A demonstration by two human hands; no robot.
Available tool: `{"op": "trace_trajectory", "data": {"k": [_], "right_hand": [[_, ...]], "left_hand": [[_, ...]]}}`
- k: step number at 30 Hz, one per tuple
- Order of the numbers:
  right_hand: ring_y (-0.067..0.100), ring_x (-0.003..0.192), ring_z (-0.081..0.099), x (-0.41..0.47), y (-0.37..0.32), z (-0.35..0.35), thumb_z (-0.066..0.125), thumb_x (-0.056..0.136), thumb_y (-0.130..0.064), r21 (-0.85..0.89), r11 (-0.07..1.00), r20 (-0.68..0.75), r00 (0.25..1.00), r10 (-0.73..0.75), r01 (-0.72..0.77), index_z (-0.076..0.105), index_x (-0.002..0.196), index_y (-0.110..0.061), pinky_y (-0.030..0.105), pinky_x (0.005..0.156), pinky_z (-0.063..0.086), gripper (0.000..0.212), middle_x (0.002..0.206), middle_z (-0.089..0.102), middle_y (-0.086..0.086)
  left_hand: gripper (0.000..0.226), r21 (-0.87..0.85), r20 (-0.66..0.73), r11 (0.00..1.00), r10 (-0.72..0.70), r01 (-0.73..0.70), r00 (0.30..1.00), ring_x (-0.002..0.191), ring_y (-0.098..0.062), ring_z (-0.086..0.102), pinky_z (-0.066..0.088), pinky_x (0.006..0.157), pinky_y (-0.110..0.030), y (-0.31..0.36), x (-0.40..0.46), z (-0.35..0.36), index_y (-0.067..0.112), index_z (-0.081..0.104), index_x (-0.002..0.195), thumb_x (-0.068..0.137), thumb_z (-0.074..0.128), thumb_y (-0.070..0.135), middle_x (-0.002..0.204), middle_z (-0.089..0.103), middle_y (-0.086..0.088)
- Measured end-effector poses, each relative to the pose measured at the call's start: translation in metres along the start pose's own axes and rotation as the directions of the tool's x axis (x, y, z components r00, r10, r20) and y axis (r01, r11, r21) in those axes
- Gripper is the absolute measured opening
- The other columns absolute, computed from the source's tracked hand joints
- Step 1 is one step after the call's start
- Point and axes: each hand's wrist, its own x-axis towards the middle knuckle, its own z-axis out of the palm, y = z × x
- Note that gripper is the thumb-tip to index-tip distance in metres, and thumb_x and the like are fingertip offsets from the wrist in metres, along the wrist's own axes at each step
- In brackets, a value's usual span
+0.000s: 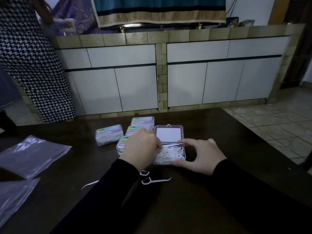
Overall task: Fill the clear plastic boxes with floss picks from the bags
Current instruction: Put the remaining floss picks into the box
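Note:
An open clear plastic box (184,155) sits mid-table, its lid (168,133) folded back flat behind it. White floss picks (170,153) lie heaped inside. My left hand (141,147) reaches into the box's left side, fingers curled among the picks. My right hand (199,155) holds the box's right side, thumb on the front edge and forefinger over the back rim. Several closed, filled boxes with printed labels (108,134) lie behind and left of it. Loose floss picks (156,180) lie on the table in front of the box.
Empty clear plastic bags (32,154) lie at the table's left edge, another (15,198) nearer me. The dark wooden table (219,132) ends at the right over a tiled floor. A person in a houndstooth garment (30,65) stands at the far left. White cabinets stand behind.

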Motion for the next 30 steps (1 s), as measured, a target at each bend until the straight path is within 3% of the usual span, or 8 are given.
{"op": "trace_trajectory", "data": {"k": [6, 10, 12, 16, 21, 24, 26, 30], "right_hand": [[0.012, 0.12, 0.043, -0.001, -0.001, -0.001, 0.055, 0.072, -0.079, 0.007, 1.0, 0.004, 1.0, -0.007, 0.007, 0.037, 0.14, -0.043, 0.03, 0.099, 0.026, 0.079, 0.137, 0.052, -0.016], [0.009, 0.12, 0.045, -0.003, -0.002, -0.001, 0.055, 0.072, -0.078, 0.001, 1.0, -0.013, 1.0, -0.023, 0.023, 0.039, 0.14, -0.042, 0.031, 0.101, 0.025, 0.078, 0.136, 0.052, -0.016], [0.01, 0.12, 0.044, -0.005, -0.003, -0.003, 0.055, 0.074, -0.076, -0.002, 1.0, -0.013, 1.0, -0.027, 0.027, 0.038, 0.141, -0.041, 0.031, 0.102, 0.026, 0.077, 0.136, 0.052, -0.014], [0.011, 0.117, 0.042, -0.007, -0.004, 0.0, 0.053, 0.078, -0.074, -0.01, 0.999, -0.04, 0.998, -0.042, 0.041, 0.036, 0.142, -0.038, 0.032, 0.102, 0.029, 0.076, 0.135, 0.049, -0.012], [0.01, 0.121, 0.036, -0.006, -0.003, 0.01, 0.042, 0.077, -0.08, -0.107, 0.993, -0.099, 0.993, -0.067, 0.056, 0.036, 0.141, -0.04, 0.036, 0.101, 0.027, 0.076, 0.138, 0.04, -0.013], [0.011, 0.121, 0.035, -0.009, -0.006, 0.012, 0.041, 0.078, -0.08, -0.119, 0.99, -0.183, 0.979, -0.093, 0.072, 0.036, 0.142, -0.04, 0.035, 0.1, 0.026, 0.075, 0.136, 0.038, -0.011], [0.012, 0.115, 0.039, -0.012, -0.014, 0.013, 0.039, 0.077, -0.078, -0.108, 0.983, -0.245, 0.954, -0.171, 0.148, 0.046, 0.136, -0.038, 0.035, 0.095, 0.028, 0.071, 0.128, 0.044, -0.01], [0.013, 0.1, 0.05, -0.021, -0.033, 0.017, 0.047, 0.083, -0.062, -0.126, 0.873, -0.263, 0.833, -0.487, 0.471, 0.065, 0.106, -0.034, 0.033, 0.085, 0.028, 0.04, 0.107, 0.057, -0.011]], "left_hand": [[0.033, -0.076, -0.017, 0.992, 0.097, -0.098, 0.995, 0.124, -0.008, 0.039, 0.038, 0.096, -0.026, 0.001, 0.002, -0.002, 0.035, 0.057, 0.127, 0.094, 0.056, 0.03, 0.134, 0.047, 0.015], [0.026, -0.128, 0.05, 0.972, 0.203, -0.195, 0.978, 0.116, -0.006, 0.047, 0.042, 0.094, -0.023, 0.002, 0.006, 0.003, 0.033, 0.066, 0.118, 0.096, 0.054, 0.031, 0.129, 0.057, 0.017], [0.023, -0.158, 0.049, 0.968, 0.207, -0.197, 0.977, 0.111, -0.005, 0.05, 0.042, 0.092, -0.021, -0.002, 0.005, 0.007, 0.032, 0.069, 0.114, 0.095, 0.056, 0.03, 0.122, 0.062, 0.016], [0.019, -0.237, -0.001, 0.952, 0.199, -0.194, 0.98, 0.106, -0.005, 0.054, 0.046, 0.093, -0.029, -0.011, 0.001, 0.013, 0.031, 0.072, 0.107, 0.094, 0.058, 0.028, 0.114, 0.066, 0.013], [0.022, -0.283, -0.118, 0.935, 0.186, -0.213, 0.975, 0.108, -0.004, 0.053, 0.046, 0.089, -0.024, -0.016, -0.012, 0.01, 0.029, 0.069, 0.11, 0.097, 0.052, 0.026, 0.115, 0.062, 0.013], [0.021, -0.253, -0.079, 0.949, 0.173, -0.187, 0.982, 0.105, -0.004, 0.054, 0.046, 0.087, -0.022, -0.029, -0.025, 0.002, 0.03, 0.069, 0.109, 0.096, 0.054, 0.025, 0.114, 0.062, 0.014], [0.018, -0.221, -0.071, 0.963, 0.144, -0.157, 0.987, 0.101, -0.006, 0.057, 0.05, 0.086, -0.029, -0.042, -0.036, -0.002, 0.03, 0.071, 0.105, 0.094, 0.057, 0.026, 0.109, 0.064, 0.012], [0.016, -0.118, 0.085, 0.99, -0.072, 0.081, 0.994, 0.101, -0.005, 0.055, 0.046, 0.085, -0.025, -0.07, -0.057, -0.01, 0.037, 0.066, 0.104, 0.091, 0.058, 0.034, 0.106, 0.06, 0.016]]}}
